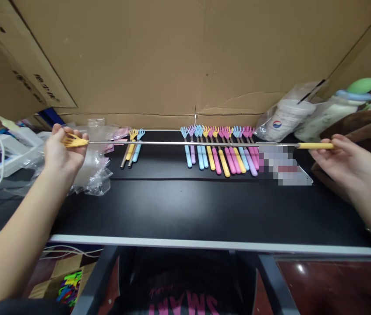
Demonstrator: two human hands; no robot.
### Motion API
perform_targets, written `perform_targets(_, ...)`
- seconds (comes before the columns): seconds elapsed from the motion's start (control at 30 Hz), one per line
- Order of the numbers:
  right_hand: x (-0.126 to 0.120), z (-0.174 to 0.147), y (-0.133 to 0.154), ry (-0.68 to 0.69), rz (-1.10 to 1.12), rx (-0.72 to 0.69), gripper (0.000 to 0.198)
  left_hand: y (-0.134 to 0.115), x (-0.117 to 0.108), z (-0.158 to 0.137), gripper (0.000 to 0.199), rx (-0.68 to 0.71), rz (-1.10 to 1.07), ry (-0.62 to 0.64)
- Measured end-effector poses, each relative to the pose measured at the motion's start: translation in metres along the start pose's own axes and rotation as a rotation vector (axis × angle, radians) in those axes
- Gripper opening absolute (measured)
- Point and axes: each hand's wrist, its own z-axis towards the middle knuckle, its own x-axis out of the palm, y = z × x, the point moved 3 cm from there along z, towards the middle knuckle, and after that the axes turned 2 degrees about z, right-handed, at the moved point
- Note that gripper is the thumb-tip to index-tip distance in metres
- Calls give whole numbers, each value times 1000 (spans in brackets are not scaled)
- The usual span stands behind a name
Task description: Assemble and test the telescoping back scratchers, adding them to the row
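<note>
A telescopic back scratcher (172,143), drawn out long, stretches level above the black table between my two hands. My left hand (65,151) is closed around its yellow claw-shaped head. At the other end, the fingers of my right hand (349,164) pinch the yellow handle. Behind the thin metal rod lies a row of short back scratchers (226,153) in pink, yellow, blue and purple, heads toward the cardboard. A smaller group of yellow and blue scratchers (134,148) lies left of the row, with bare metal rod ends showing.
Clear plastic bags (95,175) and a white tray (11,153) with a cable are at the left. A bagged cup (288,118) and a green-topped bottle (349,103) stand back right. A cardboard wall (172,57) closes off the back. An open box (70,284) sits below.
</note>
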Motion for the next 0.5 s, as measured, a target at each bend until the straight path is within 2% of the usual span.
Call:
perform_targets(0.1,-7,3,-1,-11,-5,-7,15,4,2,-9,19,-128,-137,-143)
perform_targets(0.17,-9,4,-1,-1,-10,-24,13,6,4,-15,19,-179,-170,-179)
perform_targets(0.37,-15,7,0,49,-37,-37,12,9,6,-22,21,-220,-112,-142)
perform_targets(0.5,-15,9,-1,145,-154,-79,11,10,13,-30,25,-183,-34,-20)
